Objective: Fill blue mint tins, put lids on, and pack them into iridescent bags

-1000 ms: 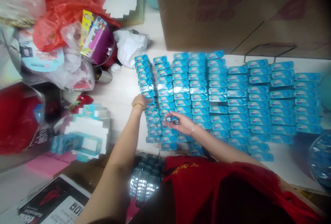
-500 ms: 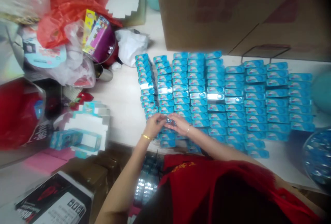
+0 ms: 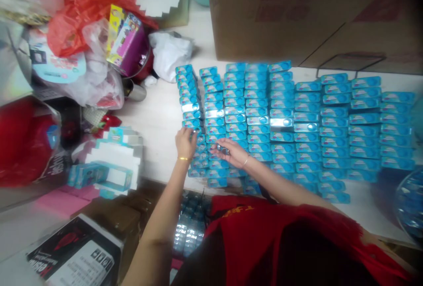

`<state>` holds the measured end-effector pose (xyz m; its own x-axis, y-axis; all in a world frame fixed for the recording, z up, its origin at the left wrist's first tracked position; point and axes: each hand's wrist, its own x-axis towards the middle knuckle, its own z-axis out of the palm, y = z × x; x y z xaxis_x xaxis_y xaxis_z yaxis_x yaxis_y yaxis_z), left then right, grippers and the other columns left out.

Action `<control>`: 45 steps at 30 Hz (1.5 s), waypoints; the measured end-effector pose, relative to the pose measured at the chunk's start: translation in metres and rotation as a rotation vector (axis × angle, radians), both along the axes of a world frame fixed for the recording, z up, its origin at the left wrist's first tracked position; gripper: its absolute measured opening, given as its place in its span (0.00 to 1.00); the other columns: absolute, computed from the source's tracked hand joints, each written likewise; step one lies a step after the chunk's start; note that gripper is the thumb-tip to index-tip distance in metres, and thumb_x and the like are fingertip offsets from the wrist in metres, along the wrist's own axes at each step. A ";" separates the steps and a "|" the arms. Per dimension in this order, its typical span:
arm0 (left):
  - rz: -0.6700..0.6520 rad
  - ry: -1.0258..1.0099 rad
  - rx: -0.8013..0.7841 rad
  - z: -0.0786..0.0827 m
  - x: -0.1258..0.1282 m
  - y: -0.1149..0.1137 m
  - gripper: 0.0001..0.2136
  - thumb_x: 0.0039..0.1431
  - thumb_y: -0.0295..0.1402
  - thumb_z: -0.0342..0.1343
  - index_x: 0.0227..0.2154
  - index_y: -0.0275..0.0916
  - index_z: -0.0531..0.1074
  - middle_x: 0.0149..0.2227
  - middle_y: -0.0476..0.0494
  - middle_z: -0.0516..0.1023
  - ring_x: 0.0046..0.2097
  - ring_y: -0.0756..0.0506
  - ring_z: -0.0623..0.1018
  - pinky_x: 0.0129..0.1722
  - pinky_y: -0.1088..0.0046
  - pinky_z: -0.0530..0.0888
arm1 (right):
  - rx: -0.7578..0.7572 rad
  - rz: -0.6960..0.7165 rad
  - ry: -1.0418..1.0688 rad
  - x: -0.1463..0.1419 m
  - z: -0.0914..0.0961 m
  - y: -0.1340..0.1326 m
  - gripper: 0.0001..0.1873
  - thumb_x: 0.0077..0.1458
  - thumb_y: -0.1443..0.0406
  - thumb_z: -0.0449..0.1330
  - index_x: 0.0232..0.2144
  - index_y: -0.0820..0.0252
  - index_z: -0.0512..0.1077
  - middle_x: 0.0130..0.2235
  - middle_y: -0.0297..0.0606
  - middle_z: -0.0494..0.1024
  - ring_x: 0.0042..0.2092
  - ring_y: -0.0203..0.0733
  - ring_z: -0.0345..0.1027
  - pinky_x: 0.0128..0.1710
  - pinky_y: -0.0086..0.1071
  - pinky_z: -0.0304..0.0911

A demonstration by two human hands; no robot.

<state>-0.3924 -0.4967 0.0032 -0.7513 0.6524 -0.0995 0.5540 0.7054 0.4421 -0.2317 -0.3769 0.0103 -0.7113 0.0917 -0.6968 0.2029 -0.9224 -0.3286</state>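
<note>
My left hand (image 3: 186, 145), with a gold bracelet on its wrist, is over the leftmost column of small blue packs. Its fingertips are pinched together at a pack; whatever lies between them is too small and blurred to name. To its right, my right hand (image 3: 233, 153) curls around a few small shiny metal pieces (image 3: 224, 150), their exact kind unclear. Many blue packs (image 3: 259, 138) lie in overlapping columns on the white table. In the left column below my left hand, several packs (image 3: 199, 162) carry small shiny spots.
A large cardboard box (image 3: 264, 21) stands behind the packs. At left are flattened white-and-blue cartons (image 3: 112, 151), a purple-and-yellow box (image 3: 127, 43), a white plastic bag (image 3: 172, 57) and red bags (image 3: 95, 4). A tub of shiny blue-wrapped items (image 3: 411, 206) stands at right.
My left hand has moved left and up, away from my right hand, to the leftmost column. The right hand keeps its shiny pieces. The whole view has shifted slightly.
</note>
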 end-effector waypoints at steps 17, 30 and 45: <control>0.267 -0.121 -0.420 -0.012 -0.024 0.031 0.46 0.49 0.44 0.59 0.66 0.35 0.40 0.70 0.35 0.33 0.68 0.31 0.34 0.63 0.43 0.44 | 0.056 0.105 -0.022 0.007 -0.006 0.000 0.10 0.46 0.66 0.68 0.34 0.60 0.76 0.33 0.35 0.78 0.31 0.33 0.74 0.31 0.23 0.72; 0.036 -0.049 -0.137 0.016 -0.004 0.024 0.32 0.51 0.41 0.59 0.59 0.37 0.59 0.63 0.30 0.56 0.66 0.33 0.54 0.61 0.52 0.57 | -0.013 -0.029 -0.167 0.007 0.001 0.007 0.05 0.49 0.73 0.62 0.30 0.62 0.76 0.31 0.37 0.79 0.25 0.30 0.69 0.24 0.22 0.68; 0.251 -0.262 -0.089 0.010 0.025 -0.003 0.07 0.55 0.37 0.54 0.30 0.39 0.69 0.28 0.46 0.75 0.31 0.47 0.74 0.35 0.72 0.70 | 0.043 0.160 0.063 0.018 -0.004 -0.007 0.15 0.56 0.56 0.57 0.39 0.61 0.73 0.28 0.37 0.76 0.22 0.33 0.65 0.13 0.23 0.53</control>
